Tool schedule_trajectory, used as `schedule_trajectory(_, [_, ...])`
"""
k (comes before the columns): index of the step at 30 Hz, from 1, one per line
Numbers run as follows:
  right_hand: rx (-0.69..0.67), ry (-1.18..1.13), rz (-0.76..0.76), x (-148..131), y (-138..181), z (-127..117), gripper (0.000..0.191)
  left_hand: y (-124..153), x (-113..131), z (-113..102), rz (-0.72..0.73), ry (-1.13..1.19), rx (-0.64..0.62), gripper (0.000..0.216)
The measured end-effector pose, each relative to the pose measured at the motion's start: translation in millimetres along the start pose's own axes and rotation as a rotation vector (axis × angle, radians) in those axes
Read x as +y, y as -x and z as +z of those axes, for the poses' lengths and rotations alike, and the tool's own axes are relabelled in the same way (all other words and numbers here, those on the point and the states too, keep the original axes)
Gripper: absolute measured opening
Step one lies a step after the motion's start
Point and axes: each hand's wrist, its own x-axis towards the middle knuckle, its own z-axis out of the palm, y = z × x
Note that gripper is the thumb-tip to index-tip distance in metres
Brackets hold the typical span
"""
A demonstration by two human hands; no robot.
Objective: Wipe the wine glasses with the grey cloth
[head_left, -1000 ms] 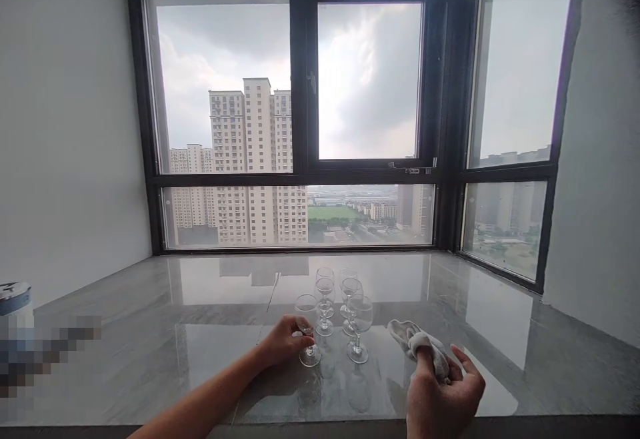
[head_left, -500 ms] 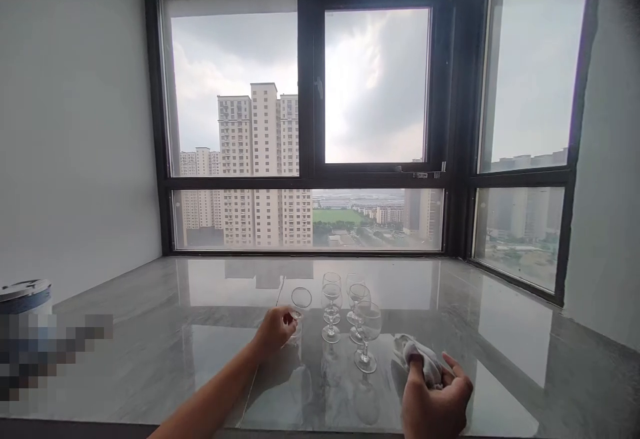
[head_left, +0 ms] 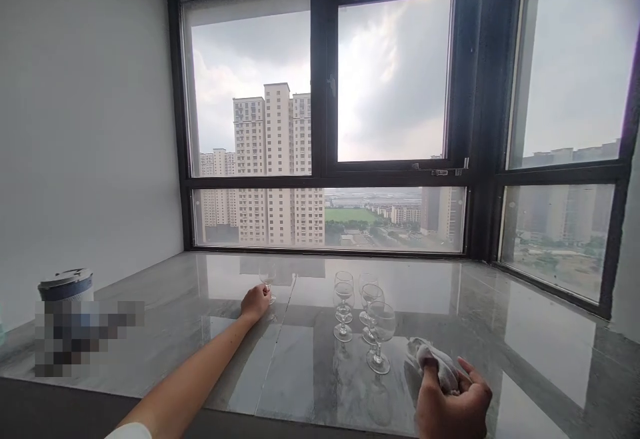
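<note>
Glossy ledge [head_left: 165,319], wineglass [head_left: 268,274] toward back edge
Left hand [head_left: 256,303] has fingers clamped on it (long axis upright, mouth up); right hand [head_left: 454,400] has fingers clamping cloth [head_left: 441,367].

The cloth [head_left: 445,368] is greyish white, the stemmed glasses [head_left: 381,322] are clear, the sill [head_left: 170,322] is grey with cloudy marbling, the window frame [head_left: 320,92] black, and the tub [head_left: 70,288] white with dark blue band
</note>
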Motion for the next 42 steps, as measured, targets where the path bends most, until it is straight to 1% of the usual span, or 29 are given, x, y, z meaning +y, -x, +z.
schedule_trajectory(3, [0.0,0.02,-0.029,1.5,0.3,0.8,0.064,-14.1,1.3,-4.2,-0.046,-0.013,-0.03,0.015])
schedule_trajectory(6, [-0.011,0.038,-0.065,1.7,2.3,0.9,0.063,-17.5,4.6,-7.2,-0.108,-0.023,-0.041,0.01])
schedule_trajectory(9, [-0.003,0.047,-0.091,0.7,4.3,0.9,0.063,-6.5,9.5,-9.2,-0.169,-0.031,-0.006,0.025])
schedule_trajectory(11, [0.003,0.045,-0.086,0.2,4.6,1.2,0.064,8.3,15.5,-9.4,-0.157,-0.024,0.002,0.025])
schedule_trajectory(13, [-0.001,0.031,-0.079,0.1,4.3,1.7,0.064,28.3,25.6,-6.8,-0.068,0.005,-0.034,0.018])
schedule_trajectory(15, [-0.007,0.014,-0.08,0.7,4.0,2.1,0.064,51.5,40.6,-0.1,0.076,0.049,-0.109,0.017])
schedule_trajectory(19, [-0.014,-0.005,-0.092,3.1,4.0,1.3,0.063,95.4,81.9,25.4,0.347,0.175,-0.315,0.03])
schedule_trajectory(21, [-0.01,-0.011,-0.094,4.6,3.6,0.5,0.062,109.3,104.6,41.2,0.434,0.273,-0.393,0.038])
schedule_trajectory(22, [-0.007,-0.015,-0.094,5.3,3.1,0.2,0.061,113.4,115.5,48.8,0.453,0.309,-0.401,0.04])
schedule_trajectory(24, [-0.002,-0.026,-0.098,6.6,2.1,0.0,0.06,116.8,134.4,62.1,0.444,0.328,-0.363,0.037])
schedule_trajectory(26, [0.0,-0.039,-0.102,7.3,1.1,0.2,0.058,115.6,147.2,71.2,0.425,0.313,-0.321,0.025])
schedule_trajectory(28, [0.002,-0.047,-0.101,7.4,0.4,0.3,0.057,112.3,151.5,75.0,0.419,0.298,-0.32,0.013])
schedule_trajectory(30, [-0.002,-0.048,-0.095,6.8,0.1,-0.3,0.056,107.6,145.8,73.0,0.412,0.287,-0.326,0.013])
schedule_trajectory(33, [-0.011,-0.038,-0.079,5.7,0.0,-2.5,0.057,97.2,118.2,58.6,0.377,0.253,-0.301,0.015])
schedule_trajectory(35, [-0.014,-0.025,-0.073,5.1,0.1,-3.8,0.057,87.1,89.7,42.0,0.324,0.218,-0.261,0.017])
schedule_trajectory(39, [-0.029,-0.01,-0.074,5.2,0.2,-4.0,0.057,62.1,25.2,-0.8,0.174,0.128,-0.166,0.018])
schedule_trajectory(42, [-0.03,-0.003,-0.077,6.0,-0.3,-2.7,0.056,44.3,-12.6,-29.1,0.069,0.068,-0.114,0.022])
